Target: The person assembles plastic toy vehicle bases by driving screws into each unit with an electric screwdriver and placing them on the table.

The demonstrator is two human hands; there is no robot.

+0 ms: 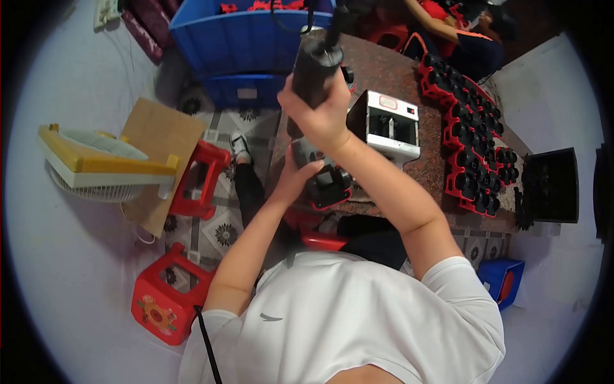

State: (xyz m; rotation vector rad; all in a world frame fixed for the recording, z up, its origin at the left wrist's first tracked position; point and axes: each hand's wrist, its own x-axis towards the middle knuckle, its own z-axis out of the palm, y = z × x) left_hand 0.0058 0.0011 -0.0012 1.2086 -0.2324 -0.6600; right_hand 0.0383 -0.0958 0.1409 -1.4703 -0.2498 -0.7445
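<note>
My right hand [323, 115] is wrapped round a black, cylindrical power screwdriver [311, 73] held upright, a cord running from its top. Below it, my left hand [295, 176] grips a black-and-red wheeled toy chassis [329, 185] at the near left edge of the stone-topped table [425, 173]. The tool's lower end is hidden behind my right hand and wrist, so whether it touches the chassis cannot be seen. Right of my hands stands a white-and-black screw feeder [391, 125] with an open slot in its top.
Several black-and-red wheeled assemblies [470, 134] stand in rows on the table's right side. A blue crate [240, 48] with red parts is at the far left. Left are a yellow-and-white fan [105, 163] and red stools [173, 294]. Another person [470, 48] sits at the far right.
</note>
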